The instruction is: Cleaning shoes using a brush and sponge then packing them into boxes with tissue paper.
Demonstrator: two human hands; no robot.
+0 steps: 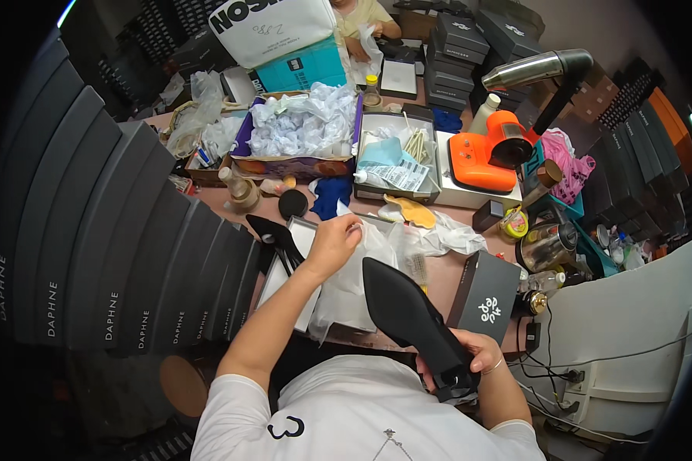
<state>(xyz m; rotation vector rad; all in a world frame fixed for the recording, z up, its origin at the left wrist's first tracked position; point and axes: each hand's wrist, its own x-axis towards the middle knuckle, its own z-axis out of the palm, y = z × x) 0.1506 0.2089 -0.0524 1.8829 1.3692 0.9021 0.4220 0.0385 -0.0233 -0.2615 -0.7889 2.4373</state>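
Observation:
My right hand (469, 357) grips a black pointed shoe (396, 303) by its heel end, with the toe pointing up and away and the sole facing me. Over an open shoebox (281, 296), my left hand (336, 242) pinches thin white wrapping paper (361, 265), which drapes down across the box. A second black pointed shoe (273, 233) lies at the left side of that box, partly hidden by my left forearm. To the right of the held shoe a dark grey box lid (484, 298) leans at an angle.
Stacked dark shoeboxes (92, 230) wall off the left. Behind the work spot stand a purple carton (300, 165) of crumpled paper and a box of small supplies (396, 165). An orange device with a metal nozzle (480, 161), bottles and a glass kettle (546, 246) line the right. Another person (365, 23) sits opposite.

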